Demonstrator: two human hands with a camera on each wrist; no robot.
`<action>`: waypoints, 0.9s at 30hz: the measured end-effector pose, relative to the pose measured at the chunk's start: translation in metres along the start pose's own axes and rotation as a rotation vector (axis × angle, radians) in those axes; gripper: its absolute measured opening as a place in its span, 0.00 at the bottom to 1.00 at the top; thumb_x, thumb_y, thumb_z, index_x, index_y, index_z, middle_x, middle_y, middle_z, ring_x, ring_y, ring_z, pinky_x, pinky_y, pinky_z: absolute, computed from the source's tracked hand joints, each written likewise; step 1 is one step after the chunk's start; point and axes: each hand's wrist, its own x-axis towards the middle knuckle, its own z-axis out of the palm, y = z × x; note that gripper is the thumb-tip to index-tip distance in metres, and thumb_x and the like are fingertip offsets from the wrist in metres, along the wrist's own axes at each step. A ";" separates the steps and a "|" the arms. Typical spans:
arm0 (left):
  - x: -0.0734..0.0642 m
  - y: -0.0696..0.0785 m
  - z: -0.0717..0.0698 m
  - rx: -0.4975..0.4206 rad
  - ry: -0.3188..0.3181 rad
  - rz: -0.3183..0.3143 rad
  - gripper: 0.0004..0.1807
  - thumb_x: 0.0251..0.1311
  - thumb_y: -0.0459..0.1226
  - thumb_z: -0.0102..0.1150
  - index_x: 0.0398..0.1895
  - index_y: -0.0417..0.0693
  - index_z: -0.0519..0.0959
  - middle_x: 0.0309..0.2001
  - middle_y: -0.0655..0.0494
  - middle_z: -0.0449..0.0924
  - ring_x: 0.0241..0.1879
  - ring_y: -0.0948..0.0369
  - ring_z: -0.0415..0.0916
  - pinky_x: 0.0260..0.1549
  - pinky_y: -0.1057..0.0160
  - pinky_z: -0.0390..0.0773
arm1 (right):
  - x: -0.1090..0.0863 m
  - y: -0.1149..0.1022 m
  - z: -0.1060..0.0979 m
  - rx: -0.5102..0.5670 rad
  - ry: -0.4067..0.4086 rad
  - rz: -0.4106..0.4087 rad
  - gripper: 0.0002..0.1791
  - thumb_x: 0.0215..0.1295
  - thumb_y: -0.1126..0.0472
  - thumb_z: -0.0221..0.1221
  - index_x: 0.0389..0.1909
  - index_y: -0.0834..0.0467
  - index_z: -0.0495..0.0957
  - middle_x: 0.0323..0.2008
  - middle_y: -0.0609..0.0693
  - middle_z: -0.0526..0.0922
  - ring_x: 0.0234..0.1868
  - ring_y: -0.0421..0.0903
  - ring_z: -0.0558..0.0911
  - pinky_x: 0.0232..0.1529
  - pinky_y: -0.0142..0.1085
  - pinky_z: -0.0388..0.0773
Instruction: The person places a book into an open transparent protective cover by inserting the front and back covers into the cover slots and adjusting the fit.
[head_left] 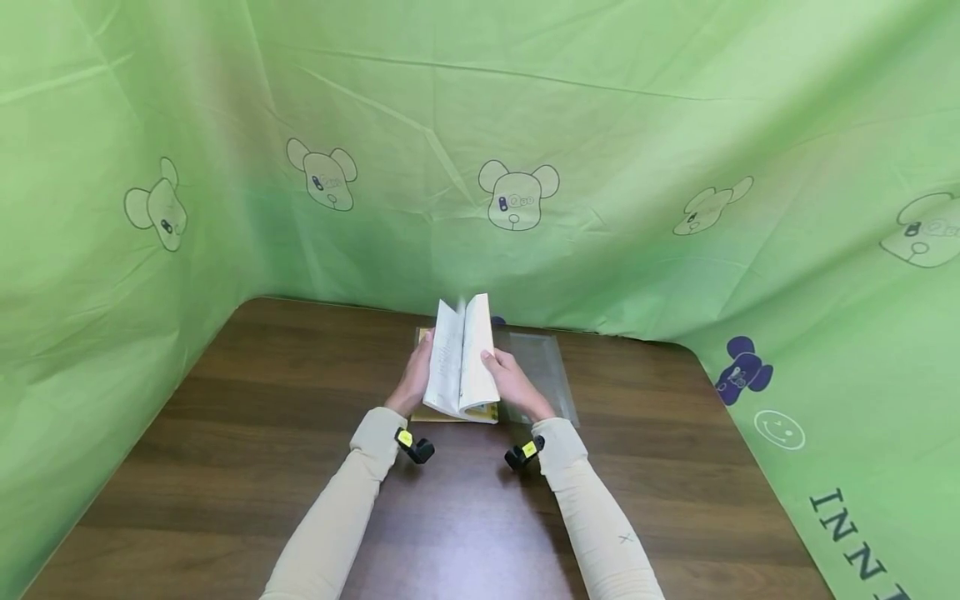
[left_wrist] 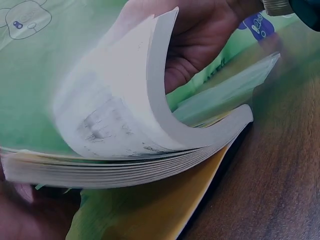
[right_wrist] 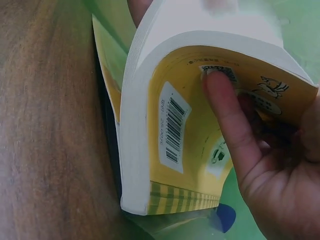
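Both hands hold up a thick paperback book (head_left: 477,358), its white printed pages parted down the middle. My left hand (head_left: 415,377) grips the left part; in the left wrist view its fingers (left_wrist: 25,212) lie beneath the page block. On the other side, my right hand (head_left: 517,390) pinches the bent pages, thumb in front. The right wrist view shows fingers of that hand (right_wrist: 270,175) against the yellow back cover (right_wrist: 195,115), which bears a barcode label (right_wrist: 172,129). Some pages are blurred. Under the book lies a flat yellow thing (head_left: 438,414), mostly hidden.
A clear plastic sheet or sleeve (head_left: 551,375) lies on the brown wooden table (head_left: 262,433), right of the book. Green cloth (head_left: 420,108) with bear drawings hangs behind and at both sides of the table. Dark camera mounts (head_left: 417,450) sit on both wrists.
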 end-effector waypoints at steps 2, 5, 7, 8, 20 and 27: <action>0.000 0.000 0.000 -0.006 0.003 -0.009 0.34 0.82 0.52 0.17 0.83 0.46 0.47 0.74 0.34 0.61 0.67 0.39 0.66 0.68 0.43 0.67 | -0.001 0.000 0.000 0.007 0.005 0.005 0.27 0.85 0.54 0.36 0.65 0.71 0.69 0.39 0.61 0.85 0.32 0.41 0.85 0.37 0.35 0.85; 0.001 0.000 0.000 0.007 0.002 -0.003 0.33 0.82 0.50 0.18 0.82 0.43 0.45 0.78 0.37 0.53 0.75 0.41 0.56 0.75 0.43 0.55 | -0.002 0.001 0.000 0.011 0.012 0.009 0.28 0.85 0.52 0.35 0.66 0.70 0.69 0.41 0.63 0.85 0.33 0.41 0.85 0.38 0.36 0.85; 0.002 0.000 0.001 0.022 -0.003 0.004 0.33 0.82 0.48 0.18 0.82 0.41 0.43 0.81 0.39 0.46 0.79 0.43 0.47 0.78 0.44 0.47 | -0.002 0.001 0.000 0.014 0.018 0.011 0.29 0.85 0.51 0.34 0.67 0.70 0.69 0.41 0.63 0.85 0.33 0.41 0.86 0.37 0.36 0.85; 0.002 0.000 0.001 0.028 -0.005 0.003 0.33 0.82 0.48 0.19 0.82 0.40 0.43 0.82 0.40 0.43 0.80 0.44 0.44 0.79 0.45 0.44 | -0.003 0.002 0.000 0.017 0.020 0.012 0.30 0.85 0.51 0.34 0.67 0.70 0.69 0.42 0.64 0.85 0.33 0.41 0.86 0.38 0.36 0.85; 0.002 0.000 0.005 0.016 -0.030 0.011 0.32 0.83 0.47 0.20 0.83 0.43 0.42 0.82 0.43 0.42 0.81 0.46 0.42 0.79 0.46 0.42 | -0.003 0.005 -0.001 0.059 0.034 -0.009 0.31 0.85 0.50 0.34 0.64 0.73 0.70 0.37 0.58 0.86 0.32 0.40 0.85 0.37 0.34 0.85; 0.003 0.000 0.005 0.012 -0.029 0.007 0.32 0.83 0.47 0.21 0.83 0.43 0.42 0.82 0.42 0.41 0.81 0.44 0.41 0.79 0.44 0.42 | -0.005 0.004 -0.004 0.058 0.033 -0.024 0.31 0.85 0.52 0.32 0.68 0.75 0.64 0.42 0.69 0.85 0.32 0.39 0.86 0.37 0.34 0.85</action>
